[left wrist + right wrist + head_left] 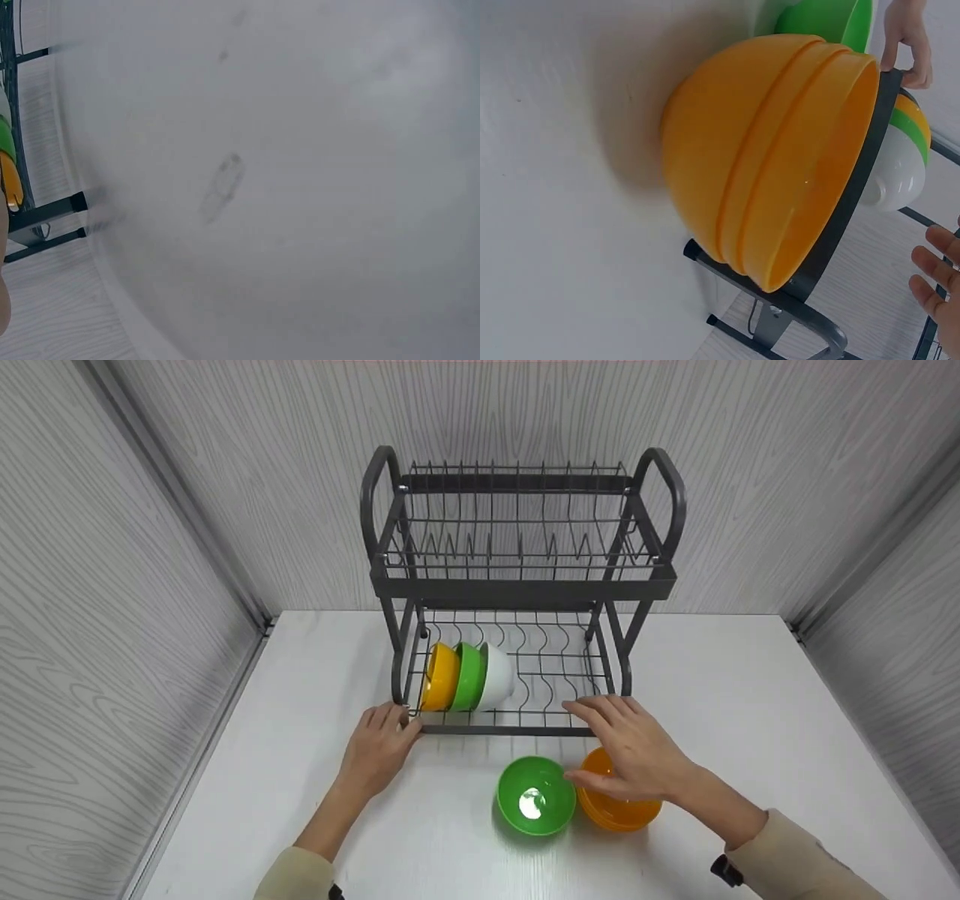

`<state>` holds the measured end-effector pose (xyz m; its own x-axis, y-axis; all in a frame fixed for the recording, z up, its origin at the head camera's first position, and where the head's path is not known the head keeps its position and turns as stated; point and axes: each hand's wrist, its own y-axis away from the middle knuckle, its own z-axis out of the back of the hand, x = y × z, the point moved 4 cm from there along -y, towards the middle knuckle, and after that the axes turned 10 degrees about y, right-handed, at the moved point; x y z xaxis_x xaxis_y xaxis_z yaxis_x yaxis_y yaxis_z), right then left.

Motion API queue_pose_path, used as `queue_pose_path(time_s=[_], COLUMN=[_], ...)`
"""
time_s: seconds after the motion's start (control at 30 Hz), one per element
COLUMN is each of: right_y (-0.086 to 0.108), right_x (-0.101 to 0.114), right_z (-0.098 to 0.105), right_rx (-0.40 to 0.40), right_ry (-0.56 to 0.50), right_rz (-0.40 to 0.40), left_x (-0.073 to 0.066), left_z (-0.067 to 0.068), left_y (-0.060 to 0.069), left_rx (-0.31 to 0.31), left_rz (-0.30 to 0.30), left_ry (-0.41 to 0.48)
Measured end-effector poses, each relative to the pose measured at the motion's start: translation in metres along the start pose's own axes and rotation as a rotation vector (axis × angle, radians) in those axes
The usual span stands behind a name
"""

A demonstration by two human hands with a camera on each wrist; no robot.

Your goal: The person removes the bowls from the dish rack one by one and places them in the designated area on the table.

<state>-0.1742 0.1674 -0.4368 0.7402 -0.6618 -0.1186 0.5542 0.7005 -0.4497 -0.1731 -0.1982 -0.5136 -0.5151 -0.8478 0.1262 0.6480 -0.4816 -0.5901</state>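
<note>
The left hand (379, 746) pinches the near left corner of the rack (517, 589), thumb and fingers on either side of the frame. Just beyond it, on the lower tier, a yellow bowl (441, 679), a second green bowl (470, 679) and a white bowl (498, 679) stand on edge, mouths to the left. The right hand (634, 750) holds nothing, fingers spread and thumb apart, above the nested orange bowls (626, 814); the green bowl (536, 780) sits upright on the surface (285, 750), left of that hand.

For loading to go well, the left hand's grip should brace the frame. The right hand would best pinch a single rim, so that nested bowls do not lift together, then tip the bowl to match the row and seat it between wires right of the white one.
</note>
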Motion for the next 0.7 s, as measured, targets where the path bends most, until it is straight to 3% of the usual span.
queue_pose_path(time_s=[0.27, 0.7], right_y=[-0.025, -0.062], right_x=[0.006, 0.003], right_z=[0.001, -0.012], right_rx=[0.004, 0.139], right_ry=[0.000, -0.022], right_rz=[0.000, -0.066], left_x=[0.000, -0.001], left_z=[0.000, -0.001], left_y=[0.000, 0.000], left_rx=[-0.002, 0.003], left_rz=[0.000, 0.011], left_ry=[0.016, 0.033])
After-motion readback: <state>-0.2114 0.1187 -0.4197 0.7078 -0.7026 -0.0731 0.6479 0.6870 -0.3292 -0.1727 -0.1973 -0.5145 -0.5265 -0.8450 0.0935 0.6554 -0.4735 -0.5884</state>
